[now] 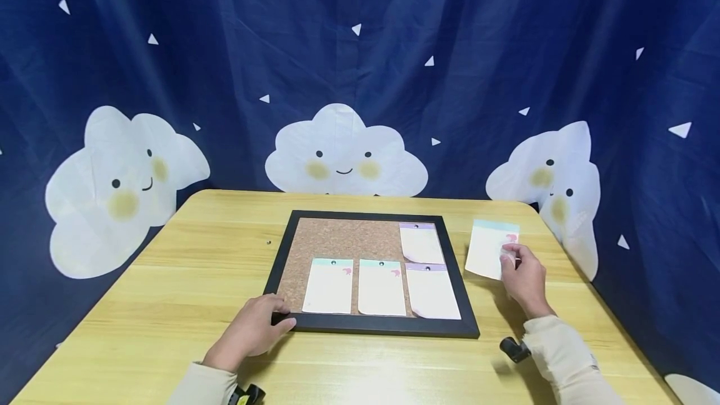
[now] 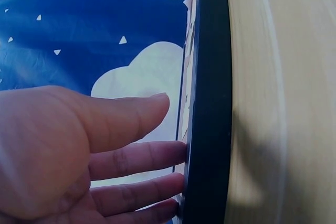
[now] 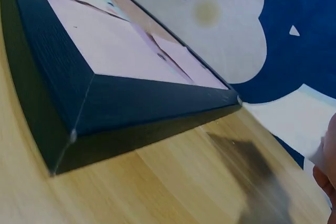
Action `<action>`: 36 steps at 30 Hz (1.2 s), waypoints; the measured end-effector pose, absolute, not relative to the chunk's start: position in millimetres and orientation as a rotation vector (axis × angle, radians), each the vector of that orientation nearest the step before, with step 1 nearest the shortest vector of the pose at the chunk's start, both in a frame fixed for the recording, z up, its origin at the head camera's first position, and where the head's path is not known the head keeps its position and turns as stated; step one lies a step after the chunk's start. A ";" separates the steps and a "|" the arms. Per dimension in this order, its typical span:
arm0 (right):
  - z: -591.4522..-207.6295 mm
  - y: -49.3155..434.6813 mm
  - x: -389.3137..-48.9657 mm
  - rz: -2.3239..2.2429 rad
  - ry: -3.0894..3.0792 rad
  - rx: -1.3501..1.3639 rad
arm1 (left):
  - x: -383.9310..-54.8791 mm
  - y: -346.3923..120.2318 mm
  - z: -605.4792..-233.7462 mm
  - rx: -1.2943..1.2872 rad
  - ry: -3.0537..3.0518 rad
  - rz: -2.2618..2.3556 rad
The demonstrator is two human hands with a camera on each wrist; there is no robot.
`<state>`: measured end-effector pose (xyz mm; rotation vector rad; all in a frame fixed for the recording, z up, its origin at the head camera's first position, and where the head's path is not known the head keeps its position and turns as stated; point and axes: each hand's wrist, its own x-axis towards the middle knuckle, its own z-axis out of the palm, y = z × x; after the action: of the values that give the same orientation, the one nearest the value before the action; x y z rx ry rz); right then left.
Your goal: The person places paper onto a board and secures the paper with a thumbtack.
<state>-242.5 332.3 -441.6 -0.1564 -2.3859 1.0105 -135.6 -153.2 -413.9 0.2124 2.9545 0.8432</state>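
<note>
A black-framed cork board (image 1: pixel 349 236) lies on the table. My left hand (image 1: pixel 253 330) is at its near left corner, fingertips touching the frame (image 2: pixel 212 98) with fingers fairly straight. Over the table to the right of the board, my right hand (image 1: pixel 525 277) pinches a white note sheet (image 1: pixel 486 245) with a teal top strip and a pink print. That sheet (image 3: pixel 289 121) also shows in the right wrist view, above its shadow. Two teal-topped notes (image 1: pixel 328 289) (image 1: pixel 382 291) are pinned side by side on the cork. Two purple-topped notes (image 1: pixel 420 244) (image 1: pixel 433 295) are pinned at its right side.
A tiny pin-like piece (image 1: pixel 269 242) lies on the wooden table (image 1: pixel 185 267) left of the board. A dark blue curtain (image 1: pixel 337 61) with white clouds hangs behind and beside the table. Bare cork shows at the board's upper left.
</note>
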 end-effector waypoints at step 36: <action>-436.8 268.6 -276.5 1.156 -2.585 0.012 | -131.8 -153.0 -417.6 0.174 2.945 0.885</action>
<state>-276.5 268.6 -436.8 0.0124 -2.5848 1.1558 -131.8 -153.0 -417.6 0.1740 2.9445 0.8850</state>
